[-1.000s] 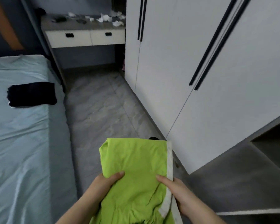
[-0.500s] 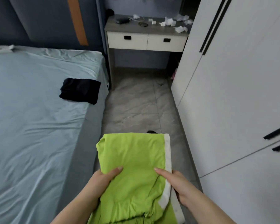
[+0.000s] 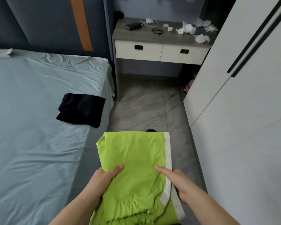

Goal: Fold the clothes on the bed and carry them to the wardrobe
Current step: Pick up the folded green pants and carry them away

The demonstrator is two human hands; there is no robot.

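A folded lime-green garment (image 3: 135,161) with a white side stripe is held flat in front of me over the floor. My left hand (image 3: 102,177) grips its left edge, thumb on top. My right hand (image 3: 178,181) grips the right edge by the stripe, thumb on top. A folded black garment (image 3: 81,109) lies on the light blue bed (image 3: 31,127) near its right edge. The white wardrobe (image 3: 243,98) with black vertical handles stands shut on my right.
A narrow grey tiled floor strip (image 3: 146,109) runs between bed and wardrobe. At its far end stands a desk (image 3: 161,51) with two drawers, strewn with crumpled tissues, a cable and a small black box. A pink object (image 3: 189,86) sits under the desk by the wardrobe.
The view has swung left, away from the wardrobe towards the bed and desk. Both hands keep the same hold on the green garment.
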